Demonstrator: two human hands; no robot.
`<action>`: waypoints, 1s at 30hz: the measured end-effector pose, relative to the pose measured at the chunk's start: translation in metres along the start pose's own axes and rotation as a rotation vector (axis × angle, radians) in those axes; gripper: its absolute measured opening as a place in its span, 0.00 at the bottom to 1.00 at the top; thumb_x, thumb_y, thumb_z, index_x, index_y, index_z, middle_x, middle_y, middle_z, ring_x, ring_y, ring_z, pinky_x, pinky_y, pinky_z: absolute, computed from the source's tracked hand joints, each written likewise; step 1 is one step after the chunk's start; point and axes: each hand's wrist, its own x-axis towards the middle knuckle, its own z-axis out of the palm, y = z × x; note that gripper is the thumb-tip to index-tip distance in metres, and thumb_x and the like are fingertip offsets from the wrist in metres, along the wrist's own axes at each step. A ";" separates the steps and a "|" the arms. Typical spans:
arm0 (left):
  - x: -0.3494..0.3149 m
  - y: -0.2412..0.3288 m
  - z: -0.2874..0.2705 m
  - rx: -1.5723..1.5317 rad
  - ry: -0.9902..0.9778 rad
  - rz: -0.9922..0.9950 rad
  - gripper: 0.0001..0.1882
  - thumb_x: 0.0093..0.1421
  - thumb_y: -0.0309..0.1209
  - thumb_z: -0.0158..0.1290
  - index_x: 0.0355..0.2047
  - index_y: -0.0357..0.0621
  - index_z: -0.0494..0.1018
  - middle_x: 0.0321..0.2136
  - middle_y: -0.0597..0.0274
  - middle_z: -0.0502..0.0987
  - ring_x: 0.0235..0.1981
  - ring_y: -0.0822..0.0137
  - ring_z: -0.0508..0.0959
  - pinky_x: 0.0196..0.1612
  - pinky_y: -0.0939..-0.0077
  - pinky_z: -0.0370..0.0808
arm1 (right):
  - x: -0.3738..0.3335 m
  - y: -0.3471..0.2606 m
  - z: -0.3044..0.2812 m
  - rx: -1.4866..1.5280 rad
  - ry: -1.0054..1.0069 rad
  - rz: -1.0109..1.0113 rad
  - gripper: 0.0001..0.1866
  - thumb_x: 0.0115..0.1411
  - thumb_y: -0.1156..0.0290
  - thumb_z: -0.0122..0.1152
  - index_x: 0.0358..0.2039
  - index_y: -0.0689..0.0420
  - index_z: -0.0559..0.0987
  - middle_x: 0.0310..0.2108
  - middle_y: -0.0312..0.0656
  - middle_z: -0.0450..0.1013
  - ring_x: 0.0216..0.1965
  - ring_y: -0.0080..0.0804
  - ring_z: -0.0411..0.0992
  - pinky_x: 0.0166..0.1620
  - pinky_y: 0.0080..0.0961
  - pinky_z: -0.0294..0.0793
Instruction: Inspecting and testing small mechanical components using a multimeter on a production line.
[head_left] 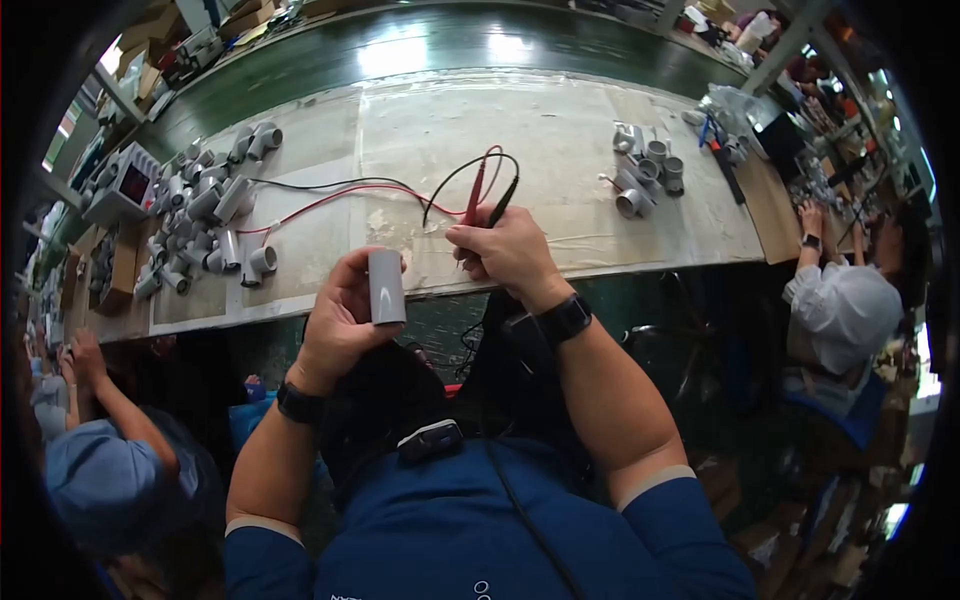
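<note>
The long pale surface (480,110) is spreading across the view, its far ends bending and disappearing among clutter near the dark rim. At the left, a co-worker in a light blue cap (110,480) is sitting partly in shadow; at the right, a co-worker in a white cap (845,310) is reaching toward small parts too blurred to tell apart. A heap of grey pipe fittings (205,200) is covering the surface's left part, many pieces hiding one another, and is partly blocking a box with a dark display (130,185), which is too small to read. A smaller group of fittings (650,175) is standing toward the right. Just over the surface's near edge, the left hand (340,315) is holding a grey tube (387,287) upright; its grip is clamping the tube, which is hiding most of the fingers. The right hand (515,250) is hovering beside it, its grip closed around a red probe (475,193) and a black probe (507,203), their tips being hard to make out below the fingers. A red wire (310,208) and a black wire (330,187) are trailing left, their far ends vanishing among the heap.
</note>
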 end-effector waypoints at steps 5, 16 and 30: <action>-0.034 -0.010 -0.019 0.033 0.048 -0.021 0.45 0.49 0.19 0.70 0.66 0.42 0.61 0.61 0.57 0.72 0.61 0.66 0.73 0.63 0.70 0.70 | 0.007 0.000 0.053 0.158 0.010 -0.115 0.08 0.65 0.69 0.68 0.36 0.62 0.81 0.24 0.37 0.78 0.20 0.19 0.73 0.23 0.16 0.73; -0.047 -0.024 -0.029 0.073 -0.006 0.019 0.45 0.49 0.21 0.71 0.66 0.41 0.62 0.61 0.57 0.71 0.61 0.66 0.72 0.64 0.68 0.70 | 0.014 0.009 0.094 -0.005 -0.036 -0.198 0.06 0.65 0.72 0.68 0.33 0.61 0.82 0.24 0.33 0.77 0.20 0.15 0.71 0.23 0.16 0.71; -0.043 -0.019 -0.033 0.144 -0.075 -0.016 0.46 0.47 0.19 0.71 0.66 0.39 0.62 0.60 0.56 0.72 0.60 0.66 0.73 0.62 0.68 0.73 | 0.015 0.007 0.093 0.027 -0.057 -0.187 0.06 0.65 0.73 0.67 0.33 0.62 0.83 0.23 0.33 0.76 0.20 0.16 0.71 0.23 0.17 0.70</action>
